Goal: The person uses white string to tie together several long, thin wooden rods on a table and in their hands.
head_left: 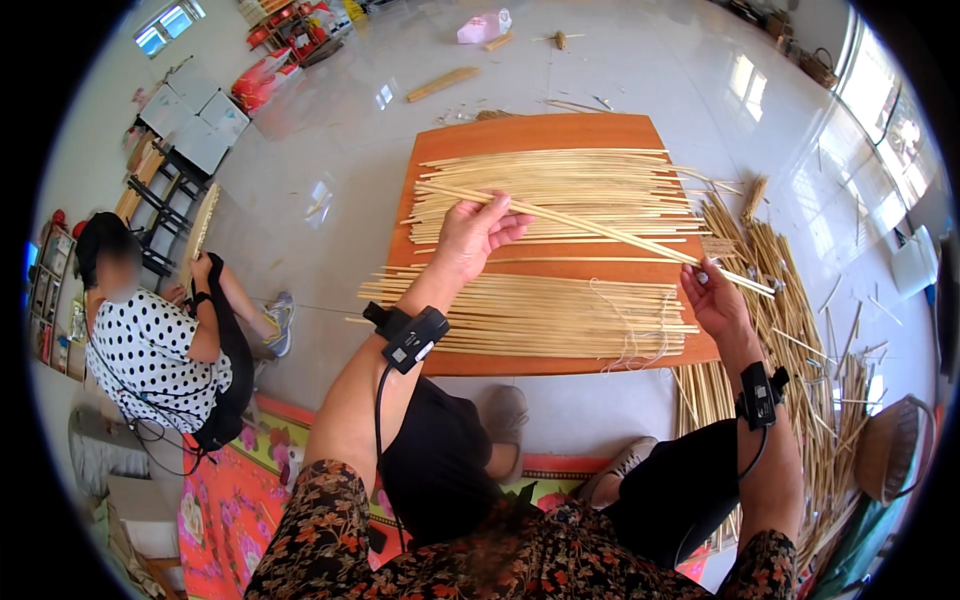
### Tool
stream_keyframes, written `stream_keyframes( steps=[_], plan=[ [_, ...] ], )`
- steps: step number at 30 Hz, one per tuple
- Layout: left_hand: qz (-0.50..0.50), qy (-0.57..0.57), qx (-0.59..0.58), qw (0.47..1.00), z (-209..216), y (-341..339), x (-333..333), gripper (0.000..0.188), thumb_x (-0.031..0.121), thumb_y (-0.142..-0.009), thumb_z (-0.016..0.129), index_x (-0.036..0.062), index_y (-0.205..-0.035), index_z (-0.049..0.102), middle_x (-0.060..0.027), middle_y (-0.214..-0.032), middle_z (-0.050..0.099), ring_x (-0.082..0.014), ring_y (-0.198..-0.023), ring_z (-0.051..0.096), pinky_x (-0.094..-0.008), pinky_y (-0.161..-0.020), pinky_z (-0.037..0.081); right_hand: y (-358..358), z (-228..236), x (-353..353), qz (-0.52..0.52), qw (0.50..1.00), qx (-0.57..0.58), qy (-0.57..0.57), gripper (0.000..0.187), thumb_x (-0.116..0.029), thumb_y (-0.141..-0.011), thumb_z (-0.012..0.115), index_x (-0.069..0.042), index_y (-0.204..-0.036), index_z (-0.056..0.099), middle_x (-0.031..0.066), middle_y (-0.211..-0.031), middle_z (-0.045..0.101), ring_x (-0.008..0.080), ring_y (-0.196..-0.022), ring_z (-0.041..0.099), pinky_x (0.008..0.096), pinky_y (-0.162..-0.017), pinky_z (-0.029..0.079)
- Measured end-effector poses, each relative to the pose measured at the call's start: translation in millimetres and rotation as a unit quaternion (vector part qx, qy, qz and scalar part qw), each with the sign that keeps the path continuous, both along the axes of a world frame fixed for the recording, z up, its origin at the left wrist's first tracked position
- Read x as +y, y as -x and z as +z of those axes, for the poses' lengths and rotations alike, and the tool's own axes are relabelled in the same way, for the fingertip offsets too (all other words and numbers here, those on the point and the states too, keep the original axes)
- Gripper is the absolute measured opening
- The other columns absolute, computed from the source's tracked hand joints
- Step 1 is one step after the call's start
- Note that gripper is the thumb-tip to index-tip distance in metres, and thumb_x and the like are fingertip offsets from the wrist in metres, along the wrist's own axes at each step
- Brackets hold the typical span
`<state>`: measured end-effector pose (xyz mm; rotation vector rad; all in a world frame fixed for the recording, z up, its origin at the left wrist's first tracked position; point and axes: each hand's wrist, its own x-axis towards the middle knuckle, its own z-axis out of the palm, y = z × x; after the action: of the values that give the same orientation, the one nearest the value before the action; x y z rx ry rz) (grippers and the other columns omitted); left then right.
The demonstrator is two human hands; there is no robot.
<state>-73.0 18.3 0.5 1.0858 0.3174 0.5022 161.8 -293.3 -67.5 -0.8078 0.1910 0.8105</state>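
An orange wooden board (pixel 440 160) lies on the floor with pale reed stalks laid across it in two bands: a far band (pixel 570 185) and a near band (pixel 520 315) bound with thin string. My left hand (pixel 470 232) rests flat on the left end of a long reed (pixel 600 228) that crosses the far band at a slant. My right hand (pixel 712 295) pinches the right end of that same reed past the board's right edge. Each wrist carries a black strapped device with a cable.
A heap of loose reeds (pixel 790 330) lies on the floor right of the board, with a woven basket (pixel 890 450) beyond it. Another person in a dotted top (pixel 150 345) sits at the left. A flowered mat (pixel 230 500) lies under me. Scraps and shelves stand far back.
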Motion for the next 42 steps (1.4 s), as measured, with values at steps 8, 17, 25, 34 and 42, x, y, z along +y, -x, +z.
stream_keyframes(
  steps=[8, 17, 25, 34, 42],
  plan=[
    [0.008, -0.031, -0.013, 0.999, 5, -2, -6, 0.015, 0.020, -0.093, 0.060, 0.0063, -0.100, 0.058, -0.0102, -0.098, 0.064, -0.0238, -0.095, 0.066, -0.0302, -0.078, 0.057, -3, -4, -5, 0.011, 1.000, 0.009, -0.007, 0.012, -0.009, -0.092, 0.059, 0.001, -0.097, 0.054, 0.0163, -0.097, 0.061, 0.0264, -0.093, 0.064, 0.0358, -0.083, 0.059],
    [-0.010, -0.035, 0.049, 0.998, 2, -2, -3, 0.024, 0.020, -0.093, 0.061, 0.0028, -0.109, 0.058, -0.0128, -0.099, 0.066, -0.0251, -0.095, 0.067, -0.0310, -0.079, 0.057, 6, 8, 2, 0.010, 1.000, -0.011, -0.009, 0.013, -0.008, -0.091, 0.060, 0.002, -0.098, 0.054, 0.0160, -0.096, 0.061, 0.0274, -0.093, 0.064, 0.0356, -0.084, 0.059],
    [-0.028, -0.050, 0.020, 0.998, 7, -2, -12, 0.026, 0.015, -0.093, 0.059, 0.0008, -0.114, 0.054, -0.0145, -0.105, 0.064, -0.0262, -0.098, 0.066, -0.0321, -0.083, 0.057, 1, 0, -2, 0.009, 1.000, 0.006, -0.008, 0.014, -0.010, -0.092, 0.059, 0.002, -0.098, 0.054, 0.0176, -0.097, 0.061, 0.0264, -0.092, 0.065, 0.0355, -0.082, 0.059],
    [-0.052, -0.042, -0.001, 0.998, 11, 0, -13, 0.029, 0.011, -0.095, 0.055, 0.0017, -0.121, 0.048, -0.0137, -0.110, 0.061, -0.0256, -0.103, 0.063, -0.0335, -0.089, 0.054, 1, 2, -3, 0.010, 1.000, 0.007, 0.000, 0.012, -0.009, -0.092, 0.058, 0.002, -0.097, 0.054, 0.0174, -0.093, 0.063, 0.0257, -0.088, 0.066, 0.0348, -0.080, 0.060],
    [-0.057, -0.043, -0.020, 0.997, 11, -2, -13, 0.027, 0.013, -0.095, 0.054, 0.0028, -0.120, 0.051, -0.0131, -0.112, 0.061, -0.0254, -0.102, 0.063, -0.0336, -0.090, 0.054, 1, 6, -7, 0.017, 1.000, 0.009, -0.005, 0.011, -0.008, -0.092, 0.057, 0.002, -0.096, 0.054, 0.0170, -0.092, 0.063, 0.0257, -0.087, 0.066, 0.0345, -0.080, 0.060]
  ],
)
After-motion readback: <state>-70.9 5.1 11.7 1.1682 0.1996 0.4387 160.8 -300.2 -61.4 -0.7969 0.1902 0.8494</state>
